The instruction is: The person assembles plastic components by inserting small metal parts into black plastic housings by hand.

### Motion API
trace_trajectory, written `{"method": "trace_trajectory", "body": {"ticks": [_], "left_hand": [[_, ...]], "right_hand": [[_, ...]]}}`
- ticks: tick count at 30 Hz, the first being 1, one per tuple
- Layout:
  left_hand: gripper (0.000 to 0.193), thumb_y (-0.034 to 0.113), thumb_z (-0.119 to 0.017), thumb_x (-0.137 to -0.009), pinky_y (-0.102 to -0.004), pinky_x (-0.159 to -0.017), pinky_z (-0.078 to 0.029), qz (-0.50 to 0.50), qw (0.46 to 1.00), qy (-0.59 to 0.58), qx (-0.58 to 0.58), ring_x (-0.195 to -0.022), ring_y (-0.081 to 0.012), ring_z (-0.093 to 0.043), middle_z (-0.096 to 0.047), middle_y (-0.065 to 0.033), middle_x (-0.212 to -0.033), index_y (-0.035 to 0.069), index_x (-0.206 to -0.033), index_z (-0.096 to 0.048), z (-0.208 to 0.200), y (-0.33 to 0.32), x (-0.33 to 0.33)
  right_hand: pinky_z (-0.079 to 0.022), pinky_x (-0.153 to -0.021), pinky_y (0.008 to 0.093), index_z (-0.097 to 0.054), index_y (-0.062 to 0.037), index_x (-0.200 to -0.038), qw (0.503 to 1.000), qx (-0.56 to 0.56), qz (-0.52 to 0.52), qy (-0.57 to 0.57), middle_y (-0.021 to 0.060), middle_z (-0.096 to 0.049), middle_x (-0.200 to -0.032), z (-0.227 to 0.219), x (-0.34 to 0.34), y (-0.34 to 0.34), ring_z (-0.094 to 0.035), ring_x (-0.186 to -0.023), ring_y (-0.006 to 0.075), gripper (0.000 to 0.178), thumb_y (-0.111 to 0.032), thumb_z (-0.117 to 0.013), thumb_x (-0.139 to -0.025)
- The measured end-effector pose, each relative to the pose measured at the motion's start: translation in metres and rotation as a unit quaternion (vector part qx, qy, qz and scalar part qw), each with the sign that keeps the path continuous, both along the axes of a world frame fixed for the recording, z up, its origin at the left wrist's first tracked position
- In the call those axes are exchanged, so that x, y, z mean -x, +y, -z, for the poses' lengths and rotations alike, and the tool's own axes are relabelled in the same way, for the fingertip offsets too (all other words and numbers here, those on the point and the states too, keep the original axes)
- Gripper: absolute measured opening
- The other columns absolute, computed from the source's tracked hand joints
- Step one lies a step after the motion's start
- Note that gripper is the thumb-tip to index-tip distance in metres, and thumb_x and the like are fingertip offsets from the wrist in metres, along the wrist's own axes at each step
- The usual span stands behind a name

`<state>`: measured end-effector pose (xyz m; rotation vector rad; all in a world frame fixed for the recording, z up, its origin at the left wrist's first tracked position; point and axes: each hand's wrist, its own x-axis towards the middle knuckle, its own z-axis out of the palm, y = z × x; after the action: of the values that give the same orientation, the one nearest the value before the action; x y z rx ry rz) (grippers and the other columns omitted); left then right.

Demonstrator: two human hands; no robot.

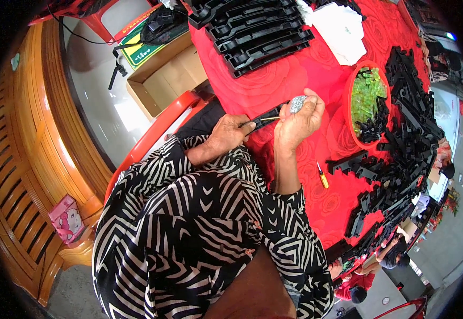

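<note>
My left hand (225, 135) is closed on one end of a black plastic piece (267, 116), which sits at the near edge of the red-covered table. My right hand (298, 123) is wrapped round a tool with a rounded, grey-patterned handle (297, 104). Its thin, brass-coloured shaft (269, 119) points left and meets the black piece; the shaft and handle look like a screwdriver, but its tip is hidden. To the right of my right forearm, a small screwdriver with a yellow handle (324, 179) lies on the cloth.
An orange-red basin (350, 119) holds green, clear-looking bits and black parts. Black plastic pieces (409, 101) are heaped along the right, and long black mouldings (263, 40) lie in rows at the back. White cloth (340, 34), a cardboard box (162, 85) and a wooden bench (34, 159) surround me. People (358, 284) sit lower right.
</note>
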<state>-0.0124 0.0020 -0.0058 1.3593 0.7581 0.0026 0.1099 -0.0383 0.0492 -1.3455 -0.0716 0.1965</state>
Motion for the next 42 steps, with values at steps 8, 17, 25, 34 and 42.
{"method": "trace_trajectory", "body": {"ticks": [8, 17, 25, 34, 42], "left_hand": [[0.026, 0.019, -0.053, -0.086, -0.0268, -0.045, -0.038, -0.001, 0.999, -0.02, 0.038, -0.044, -0.0093, -0.045, -0.046, -0.0021, -0.048, 0.001, -0.068, -0.056, 0.007, -0.002, -0.001], [0.025, 0.018, -0.052, -0.086, -0.0252, -0.045, -0.038, -0.017, 0.998, -0.036, 0.043, -0.045, -0.0084, -0.045, -0.049, -0.0009, -0.05, 0.001, -0.068, -0.056, 0.003, -0.005, 0.0], [0.022, 0.019, -0.05, -0.088, -0.0237, -0.047, -0.04, -0.009, 0.998, -0.026, 0.054, -0.049, -0.0085, -0.048, -0.054, -0.0014, -0.058, 0.002, -0.075, -0.058, 0.002, -0.006, -0.003], [0.022, 0.02, -0.051, -0.088, -0.0225, -0.047, -0.04, -0.015, 0.995, -0.038, 0.089, -0.051, -0.0079, -0.049, -0.055, -0.0013, -0.06, 0.002, -0.078, -0.059, 0.007, -0.004, -0.002], [0.022, 0.019, -0.048, -0.09, -0.0199, -0.052, -0.042, -0.023, 0.986, -0.074, 0.151, -0.055, -0.0066, -0.05, -0.056, -0.0002, -0.063, 0.001, -0.083, -0.059, -0.004, 0.002, 0.001]], "right_hand": [[-0.033, -0.033, 0.0209, -0.049, -0.0061, -0.09, 0.998, 0.05, -0.02, -0.013, 0.0012, -0.042, -0.064, 0.004, 0.004, 0.004, -0.039, -0.044, 0.0075, 0.017, -0.017, -0.036, -0.093], [-0.033, -0.032, 0.022, -0.049, -0.004, -0.089, 0.995, 0.077, -0.026, -0.058, 0.0021, -0.041, -0.059, 0.016, 0.004, 0.007, -0.038, -0.041, 0.0087, 0.018, -0.016, -0.036, -0.092], [-0.032, -0.033, 0.0222, -0.048, -0.0028, -0.09, 0.989, 0.089, -0.034, -0.116, 0.002, -0.042, -0.06, 0.017, 0.001, 0.008, -0.038, -0.04, 0.0085, 0.018, -0.014, -0.035, -0.092], [-0.034, -0.031, 0.0203, -0.05, -0.0031, -0.091, 0.99, -0.099, 0.018, -0.103, 0.003, -0.045, -0.062, -0.034, 0.003, -0.022, -0.039, -0.042, 0.0085, 0.015, -0.015, -0.04, -0.091], [-0.035, -0.03, 0.0199, -0.05, -0.0046, -0.091, 0.983, -0.138, 0.063, -0.102, 0.0003, -0.044, -0.061, -0.058, 0.013, -0.06, -0.039, -0.041, 0.0066, 0.014, -0.016, -0.042, -0.09]]}}
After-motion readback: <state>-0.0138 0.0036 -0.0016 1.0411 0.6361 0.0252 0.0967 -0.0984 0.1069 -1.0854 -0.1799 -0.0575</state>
